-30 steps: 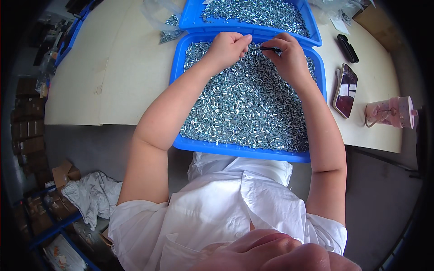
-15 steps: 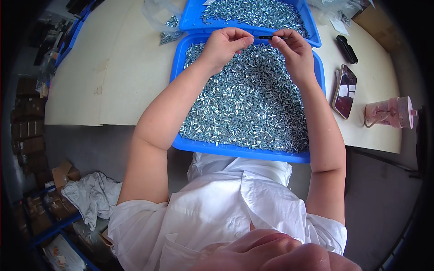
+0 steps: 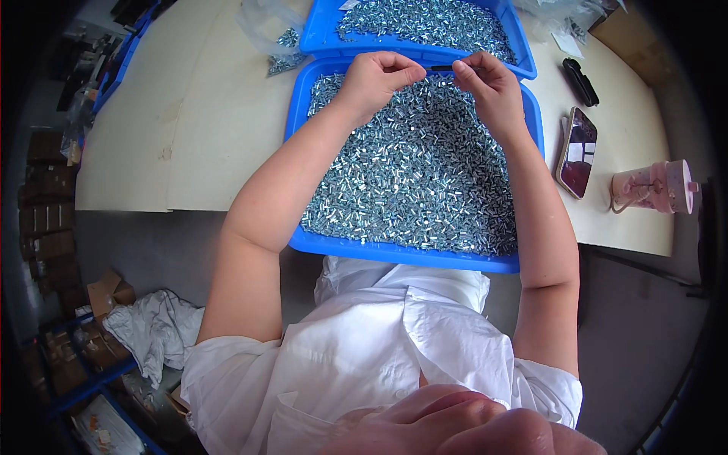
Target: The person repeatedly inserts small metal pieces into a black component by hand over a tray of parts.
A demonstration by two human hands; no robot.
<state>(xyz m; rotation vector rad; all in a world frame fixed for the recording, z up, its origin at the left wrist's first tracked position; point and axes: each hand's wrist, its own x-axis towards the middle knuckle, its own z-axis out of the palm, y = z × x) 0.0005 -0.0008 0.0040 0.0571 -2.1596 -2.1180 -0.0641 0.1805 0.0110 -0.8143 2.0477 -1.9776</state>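
Note:
Both my hands are raised over the far end of a blue bin (image 3: pixel 406 259) full of small silvery metal pins (image 3: pixel 409 174). Between them lies a slim black rod-like tool (image 3: pixel 440 68), held level. My right hand (image 3: pixel 493 91) pinches its right end between thumb and fingers. My left hand (image 3: pixel 375 82) is closed at the tool's left end, thumb against forefinger; whatever small thing sits in that pinch is too small to make out. A second blue bin (image 3: pixel 318 30), also with metal pins, stands directly behind the first.
On the table's right are a phone (image 3: pixel 578 152), a black case-like object (image 3: pixel 581 82) and a pink lidded cup (image 3: pixel 652 188). A clear plastic bag (image 3: pixel 284 57) with pins lies left of the far bin. Cardboard (image 3: pixel 633 38) stands at the back right.
My hands have shifted slightly toward me and stay close together. Less of the black tool shows between them now.

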